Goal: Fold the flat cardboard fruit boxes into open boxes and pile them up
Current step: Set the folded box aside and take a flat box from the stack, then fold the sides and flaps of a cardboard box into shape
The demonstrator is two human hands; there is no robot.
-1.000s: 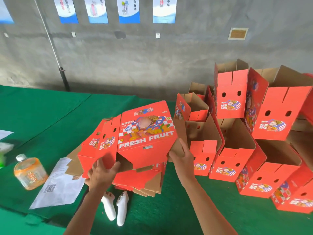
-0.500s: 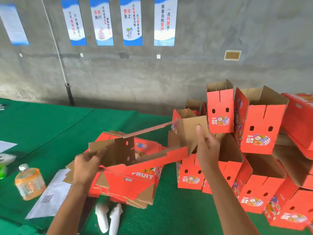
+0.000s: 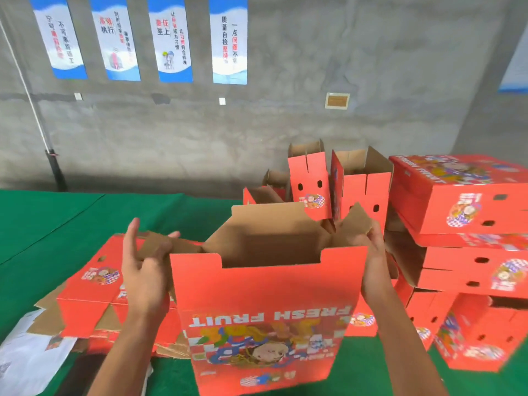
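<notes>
A head-worn camera looks down over a table covered in green cloth (image 3: pixel 71 224), with a grey concrete wall behind it carrying four blue and white posters (image 3: pixel 171 38).

At the near left edge lies a white sheet of paper (image 3: pixel 25 364). Just right of it sits a stack of flat boxes (image 3: pixel 88 292), red on the printed side with brown flaps sticking out at the edges.

The left hand (image 3: pixel 143 270) is raised beside the left end of the box being folded. Its fingers are mostly straight and spread, and the thumb and fingertips touch a brown side flap there; whether they pinch it cannot be told.

In the near centre, held up above the table between both hands, is the box (image 3: pixel 263 310). It is opened into a rectangular tube with the top open. The side facing the camera is bright red, printed upside down with "FRESH FRUIT" and a colourful cartoon picture. The inside is plain brown cardboard, and brown flaps stand up at the far side.

The right hand (image 3: pixel 377 270) grips the box's right end, fingers curled over a brown flap.

At the right, a pile of folded boxes (image 3: pixel 457 224) lies jumbled, several tipped on their sides.
</notes>
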